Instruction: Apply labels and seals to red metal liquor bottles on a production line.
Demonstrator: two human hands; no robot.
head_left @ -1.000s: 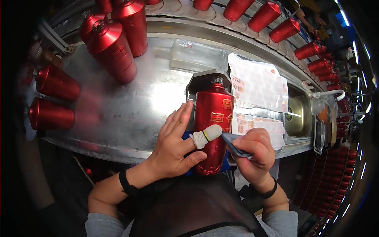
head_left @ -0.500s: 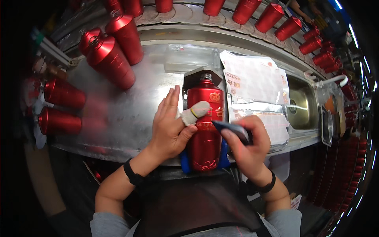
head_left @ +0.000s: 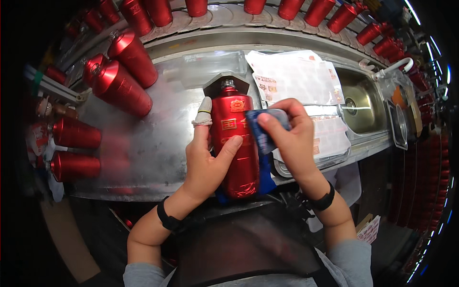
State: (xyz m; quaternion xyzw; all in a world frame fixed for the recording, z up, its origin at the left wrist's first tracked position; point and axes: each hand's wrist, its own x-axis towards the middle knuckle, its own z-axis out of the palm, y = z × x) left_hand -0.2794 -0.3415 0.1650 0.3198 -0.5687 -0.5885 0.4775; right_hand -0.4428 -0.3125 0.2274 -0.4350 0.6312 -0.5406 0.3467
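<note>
A red metallic bottle [head_left: 234,160] with gold raised markings lies in front of me, neck away, its base on a blue pad [head_left: 267,182]. My left hand [head_left: 205,160] steadies it, thumb across the front and fingers along its left side. The index finger wears a white cloth cover [head_left: 203,112] with a yellow band. Between thumb and fingers, my right hand [head_left: 294,138] pinches a flat blue piece [head_left: 263,134] against the bottle's right edge; its exact kind is unclear. Behind the bottle's neck rests a dark angular holder [head_left: 239,85].
Printed white sheets [head_left: 296,79] lie right of the bottle, beside a steel sink [head_left: 351,107]. Several red bottles [head_left: 122,88] stand at the left of the metal bench [head_left: 162,148]. Beyond it, a plate conveyor [head_left: 220,19] carries more bottles. A clear plastic tray [head_left: 215,62] sits far back.
My left index finger has lifted off the bottle's front to its left side. My right hand has moved up, the blue piece now at the bottle's right edge. The whole view has shifted slightly.
</note>
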